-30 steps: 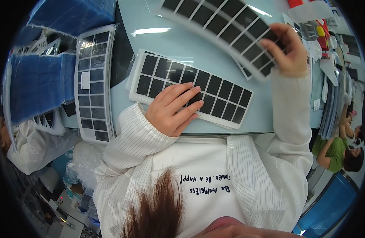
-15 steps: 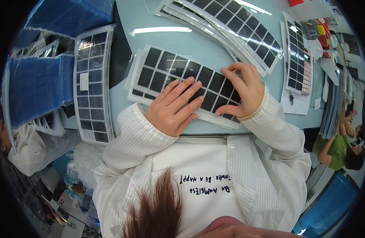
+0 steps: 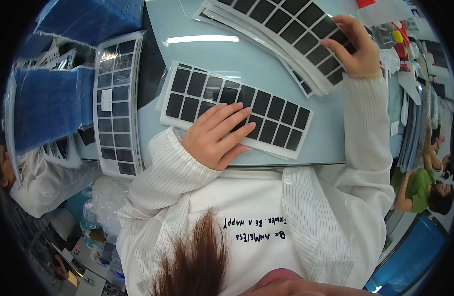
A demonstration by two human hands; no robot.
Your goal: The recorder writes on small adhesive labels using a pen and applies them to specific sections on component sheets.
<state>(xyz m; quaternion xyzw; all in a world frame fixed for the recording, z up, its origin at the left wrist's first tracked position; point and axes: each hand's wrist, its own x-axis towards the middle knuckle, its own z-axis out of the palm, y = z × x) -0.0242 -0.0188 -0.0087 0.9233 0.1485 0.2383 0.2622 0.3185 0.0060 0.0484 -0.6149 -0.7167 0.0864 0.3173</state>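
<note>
My left hand [image 3: 216, 138] lies flat, fingers spread, on a near stack of white sheets with black squares [image 3: 281, 116]. This stack sits at a slant close to the table's front edge. At the far right, my right hand [image 3: 357, 49] pinches the right end of the top sheet of black squares [image 3: 298, 29], thumb on its face. The fingertips behind that sheet are hidden. Beneath it lies a fanned pile of similar sheets [image 3: 266, 39].
A bagged stack of black-square sheets [image 3: 119, 93] stands on the left, beside blue wrapped bundles [image 3: 49, 108]. Red and yellow items [image 3: 399, 39] are at the far right. A co-worker in green [image 3: 417, 190] is off to the right. The glossy table [image 3: 187, 49] reflects a light.
My right hand has left the near stack and reached up and right to the far pile, taking hold of its top sheet. My left hand has stayed in place.
</note>
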